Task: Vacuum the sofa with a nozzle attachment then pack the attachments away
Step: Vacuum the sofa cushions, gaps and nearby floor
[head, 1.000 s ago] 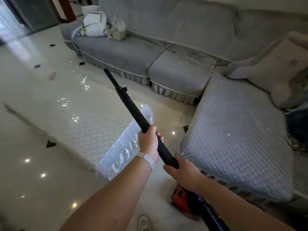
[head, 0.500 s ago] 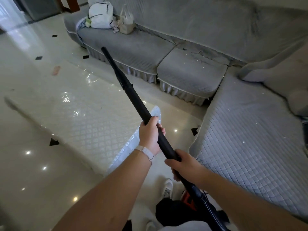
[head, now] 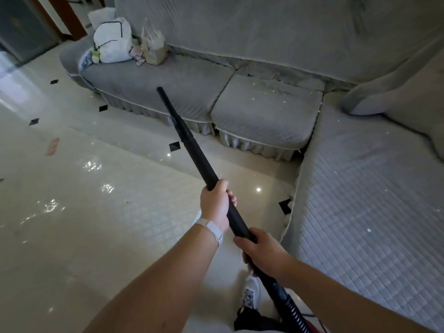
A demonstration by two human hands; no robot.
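Right hand (head: 262, 253): I gripped the wand's (head: 199, 159) rear end, by the hose (head: 294, 311).
Left hand (head: 215, 204): clenched round the wand midway.
Nozzle (head: 168, 104): hovered by the sofa's (head: 153, 80) front edge, seemingly off the fabric.
Risk: crumbs (head: 274, 91) lay farther right; a hasty swing could scatter them.

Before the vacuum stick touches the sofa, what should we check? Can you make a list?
1. Both hands holding the stick: left hand and right hand grip it. Ok.
2. Nozzle on the stick's end, pointing at the sofa. Ok.
3. Crumbs to suck up: white bits lie on the sofa. Ok.
4. Bags out of the way: they sit at the sofa's far end, away from the crumbs. Ok.
5. Power switched on: cannot tell.
6. Hose clear of the shoe: cannot tell.
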